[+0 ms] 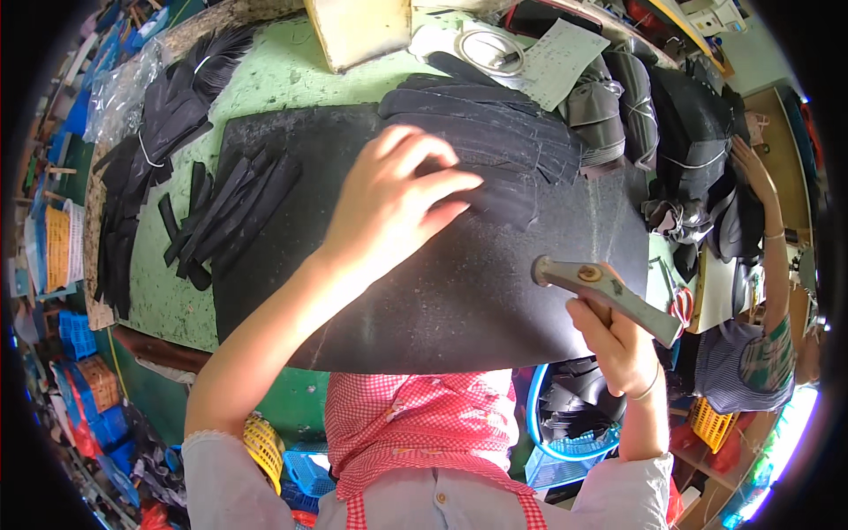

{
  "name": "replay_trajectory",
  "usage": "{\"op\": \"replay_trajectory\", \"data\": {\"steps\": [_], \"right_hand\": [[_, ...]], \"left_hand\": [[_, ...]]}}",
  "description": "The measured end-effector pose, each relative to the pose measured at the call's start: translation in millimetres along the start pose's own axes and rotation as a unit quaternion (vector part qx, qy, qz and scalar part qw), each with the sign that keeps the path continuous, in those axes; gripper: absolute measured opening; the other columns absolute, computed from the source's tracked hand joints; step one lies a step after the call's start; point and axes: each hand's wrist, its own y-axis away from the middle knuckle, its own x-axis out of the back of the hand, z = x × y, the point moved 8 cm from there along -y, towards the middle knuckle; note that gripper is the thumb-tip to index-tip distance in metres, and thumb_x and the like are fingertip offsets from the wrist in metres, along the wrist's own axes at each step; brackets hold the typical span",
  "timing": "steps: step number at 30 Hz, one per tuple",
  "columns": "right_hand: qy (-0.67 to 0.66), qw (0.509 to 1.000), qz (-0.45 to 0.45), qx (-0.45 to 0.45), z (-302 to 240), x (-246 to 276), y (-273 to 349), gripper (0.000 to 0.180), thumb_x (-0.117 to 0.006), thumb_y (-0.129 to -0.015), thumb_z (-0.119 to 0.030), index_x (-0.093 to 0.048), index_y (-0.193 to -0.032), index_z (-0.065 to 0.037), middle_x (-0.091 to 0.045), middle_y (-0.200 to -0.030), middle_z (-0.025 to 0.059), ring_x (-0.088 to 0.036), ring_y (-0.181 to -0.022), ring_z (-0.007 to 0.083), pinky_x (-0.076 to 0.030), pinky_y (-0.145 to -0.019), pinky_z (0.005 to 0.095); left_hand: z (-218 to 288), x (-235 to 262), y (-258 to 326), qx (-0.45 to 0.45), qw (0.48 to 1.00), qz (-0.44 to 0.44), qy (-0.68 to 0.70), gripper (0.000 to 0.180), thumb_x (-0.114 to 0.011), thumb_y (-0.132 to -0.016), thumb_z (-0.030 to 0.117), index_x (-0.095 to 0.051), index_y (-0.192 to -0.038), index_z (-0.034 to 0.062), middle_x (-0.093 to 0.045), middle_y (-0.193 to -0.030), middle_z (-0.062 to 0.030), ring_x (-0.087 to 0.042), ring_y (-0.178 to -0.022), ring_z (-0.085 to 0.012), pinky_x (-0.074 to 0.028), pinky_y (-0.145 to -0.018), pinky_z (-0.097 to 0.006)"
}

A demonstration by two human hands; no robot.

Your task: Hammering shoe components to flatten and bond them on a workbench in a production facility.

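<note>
My left hand (397,199) lies flat, fingers spread, on a stack of long black strips (503,150) at the far side of a big black rubber mat (459,300). Its fingertips press the nearest strip. My right hand (618,340) grips the handle of a metal hammer (601,287) held just above the mat's right edge, its head pointing left. A loose pile of shorter black strips (230,216) rests on the mat's left part, apart from both hands.
The mat sits on a green table (274,79). Bundles of black pieces (168,115) lie at the left and right (680,132). A paper sheet (565,62) lies at the back. Another person (760,291) works at the right. Blue bin (574,424) below.
</note>
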Motion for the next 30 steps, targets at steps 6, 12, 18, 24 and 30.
{"op": "replay_trajectory", "data": {"steps": [6,12,18,24,30], "right_hand": [[0.006,0.993,-0.117,-0.009,-25,-19,8,0.020,-0.076,-0.095,-0.008,-0.061,-0.107,-0.003,-0.068,-0.076,0.0158,-0.073,-0.066,0.0400,-0.054,-0.055,0.0417],[0.070,0.993,-0.088,0.039,-32,-63,-11,0.043,-0.086,-0.086,-0.020,-0.055,-0.111,-0.004,-0.066,-0.079,0.0153,-0.073,-0.071,0.0397,-0.058,-0.057,0.0445],[0.119,0.991,-0.057,0.021,-34,-90,-19,0.041,-0.088,-0.083,-0.013,-0.057,-0.109,-0.005,-0.073,-0.085,0.0116,-0.077,-0.079,0.0355,-0.059,-0.061,0.0405],[0.022,0.988,-0.154,-0.020,-18,-65,5,0.029,-0.083,-0.086,-0.007,-0.060,-0.103,-0.006,-0.076,-0.084,0.0105,-0.078,-0.073,0.0296,-0.060,-0.064,0.0363],[0.002,0.967,-0.255,0.028,-50,-74,21,0.026,-0.075,-0.091,-0.013,-0.058,-0.109,-0.004,-0.066,-0.077,0.0173,-0.071,-0.071,0.0396,-0.056,-0.063,0.0476]], "left_hand": [[34,37,83,0.071,0.973,-0.221,0.023,0.037,-0.088,-0.077,0.017,-0.081,-0.112,0.0162,-0.063,-0.088,-0.0024,-0.064,-0.077,-0.0220,-0.055,-0.071,-0.038],[37,45,99,0.115,0.971,-0.209,0.022,0.041,-0.088,-0.077,0.013,-0.079,-0.117,0.0163,-0.063,-0.086,-0.0029,-0.063,-0.076,-0.0223,-0.054,-0.069,-0.038],[41,48,101,0.113,0.977,-0.162,0.080,0.038,-0.085,-0.079,0.005,-0.078,-0.115,0.0123,-0.066,-0.086,-0.0054,-0.064,-0.076,-0.0240,-0.052,-0.067,-0.038],[29,66,116,0.149,0.969,-0.187,0.065,0.040,-0.084,-0.078,0.002,-0.077,-0.117,0.0116,-0.067,-0.088,-0.0065,-0.063,-0.078,-0.0256,-0.051,-0.071,-0.039],[45,48,107,0.104,0.969,-0.218,0.044,0.050,-0.079,-0.076,0.001,-0.077,-0.124,0.0140,-0.060,-0.094,-0.0041,-0.060,-0.084,-0.0251,-0.049,-0.077,-0.039]]}}
